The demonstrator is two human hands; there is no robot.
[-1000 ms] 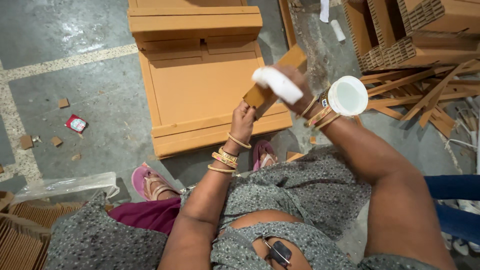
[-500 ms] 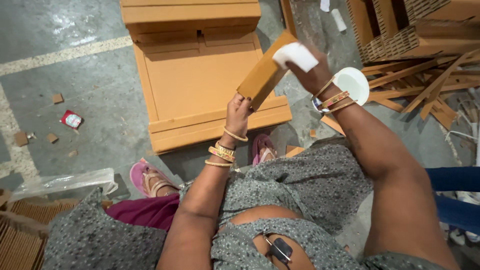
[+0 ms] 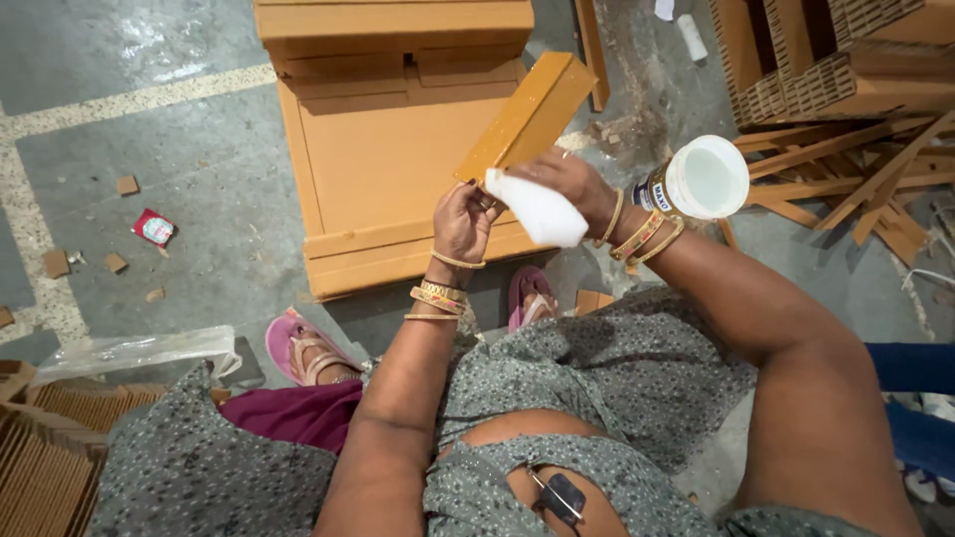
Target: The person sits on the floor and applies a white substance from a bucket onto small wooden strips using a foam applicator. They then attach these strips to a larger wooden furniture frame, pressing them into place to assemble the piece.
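Left hand (image 3: pixel 464 221) raised in front of the body, fingers curled and pinching the lower end of a flat orange-brown cardboard piece (image 3: pixel 529 116). Long axis of that piece slanting up and away to the right, top end well clear of both hands, lower end tucked between them. Right hand (image 3: pixel 569 184) just beside the left, touching the same lower end, fingers wrapped tight around a white squeeze bottle (image 3: pixel 538 211); nozzle hidden, so cannot tell whether it meets the cardboard. Both hands equally close to the piece, left carrying it, right lying across its near edge.

Behind the right wrist, down on the floor (image 3: pixel 149 129), a white round tub (image 3: pixel 702 177) with its open mouth up. Below the held piece, a large flat cardboard panel (image 3: pixel 383 169) lying on the floor, a stack of folded pieces along its far edge. At the right edge of the floor, a heap of honeycomb cardboard blocks and loose strips (image 3: pixel 846 129). Near the left edge, small cardboard scraps and a red wrapper (image 3: pixel 153 229). Pink sandals (image 3: pixel 303 348) at the near edge of the panel. Nothing between the hands and the held piece
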